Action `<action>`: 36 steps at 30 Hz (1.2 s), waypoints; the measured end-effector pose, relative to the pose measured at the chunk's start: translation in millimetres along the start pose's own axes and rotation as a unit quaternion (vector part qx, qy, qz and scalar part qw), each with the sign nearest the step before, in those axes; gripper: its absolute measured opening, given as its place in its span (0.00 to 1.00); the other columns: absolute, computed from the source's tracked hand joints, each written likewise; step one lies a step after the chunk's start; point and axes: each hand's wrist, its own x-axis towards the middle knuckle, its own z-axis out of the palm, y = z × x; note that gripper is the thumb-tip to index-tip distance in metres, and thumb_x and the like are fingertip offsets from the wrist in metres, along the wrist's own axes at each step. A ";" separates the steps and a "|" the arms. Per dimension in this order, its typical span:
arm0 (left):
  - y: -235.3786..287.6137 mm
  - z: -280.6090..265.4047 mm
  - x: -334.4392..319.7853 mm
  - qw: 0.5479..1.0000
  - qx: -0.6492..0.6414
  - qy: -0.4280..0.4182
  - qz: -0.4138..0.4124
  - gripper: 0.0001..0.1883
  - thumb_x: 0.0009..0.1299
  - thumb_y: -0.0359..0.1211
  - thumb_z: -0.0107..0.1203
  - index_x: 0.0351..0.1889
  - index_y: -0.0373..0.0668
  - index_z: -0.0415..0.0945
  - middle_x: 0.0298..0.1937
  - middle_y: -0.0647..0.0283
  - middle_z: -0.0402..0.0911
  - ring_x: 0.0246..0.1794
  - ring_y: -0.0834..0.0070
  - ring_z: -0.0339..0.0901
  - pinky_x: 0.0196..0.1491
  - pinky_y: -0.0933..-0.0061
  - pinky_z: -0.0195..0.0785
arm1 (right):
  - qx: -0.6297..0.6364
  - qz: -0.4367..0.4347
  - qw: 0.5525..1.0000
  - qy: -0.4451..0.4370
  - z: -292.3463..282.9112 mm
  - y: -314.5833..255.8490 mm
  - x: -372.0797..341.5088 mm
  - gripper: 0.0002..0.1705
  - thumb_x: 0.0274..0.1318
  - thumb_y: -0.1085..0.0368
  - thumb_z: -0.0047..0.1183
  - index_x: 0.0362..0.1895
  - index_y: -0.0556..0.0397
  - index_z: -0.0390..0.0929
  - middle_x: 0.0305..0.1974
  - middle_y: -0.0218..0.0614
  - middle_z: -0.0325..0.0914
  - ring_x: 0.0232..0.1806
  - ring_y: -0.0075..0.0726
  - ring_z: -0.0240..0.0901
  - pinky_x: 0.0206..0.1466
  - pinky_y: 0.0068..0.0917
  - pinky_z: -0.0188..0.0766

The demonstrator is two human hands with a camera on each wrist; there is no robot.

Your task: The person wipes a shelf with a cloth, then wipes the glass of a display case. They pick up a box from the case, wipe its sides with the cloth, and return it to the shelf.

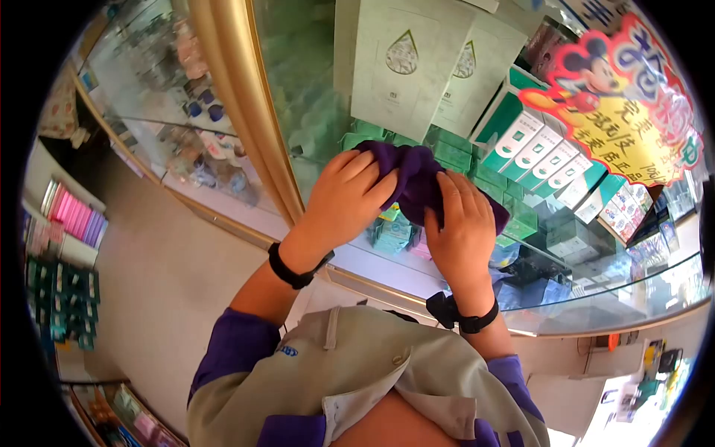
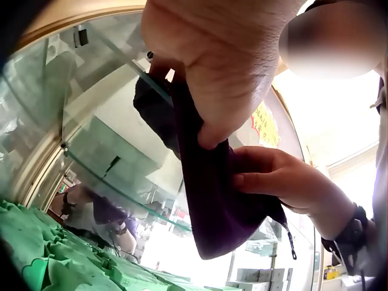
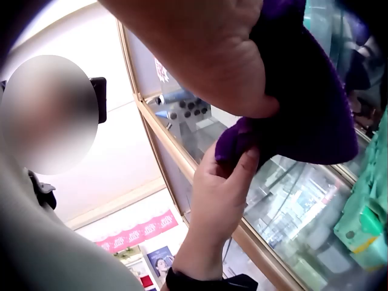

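A dark purple cloth is bunched up between both hands above the glass display case. On its left side my left hand grips it with bent fingers, the knuckles facing up. My right hand holds the other side, fingers laid over the top. In the left wrist view, the right hand pinches the cloth between thumb and fingers, and a flap hangs down. A dark piece of cloth shows there beside a glass edge. The right wrist view shows the left hand pinching a fold of the cloth.
Inside the case, green boxes stand close under the hands, with tall pale boxes behind. White-and-green cartons and a bright Mickey Mouse sign are at right. A gold frame post rises left of the hands.
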 end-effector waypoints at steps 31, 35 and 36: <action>92.8 51.5 32.0 0.999 -0.026 -0.019 -0.041 0.25 0.51 0.27 0.61 0.50 0.41 0.75 0.45 0.54 0.77 0.54 0.54 0.70 0.62 0.50 0.60 | 0.049 -0.015 0.996 0.068 -57.7 96.1 -58.2 0.27 0.40 0.71 0.58 0.52 0.55 0.76 0.50 0.42 0.79 0.54 0.48 0.74 0.59 0.41 0.68; 113.1 64.9 36.3 0.997 0.016 -0.028 -0.073 0.25 0.50 0.27 0.62 0.50 0.41 0.76 0.45 0.54 0.77 0.54 0.54 0.70 0.61 0.48 0.59 | 0.055 0.002 0.997 0.050 -62.6 114.1 -64.9 0.28 0.41 0.71 0.59 0.53 0.54 0.75 0.53 0.41 0.77 0.56 0.46 0.73 0.59 0.42 0.68; 118.4 68.7 37.3 0.997 0.023 -0.017 -0.076 0.25 0.50 0.28 0.62 0.50 0.41 0.76 0.45 0.54 0.77 0.54 0.54 0.70 0.62 0.48 0.59 | 0.038 0.003 0.998 0.056 -62.4 115.1 -66.6 0.28 0.42 0.70 0.58 0.53 0.54 0.76 0.53 0.40 0.77 0.56 0.45 0.73 0.59 0.41 0.68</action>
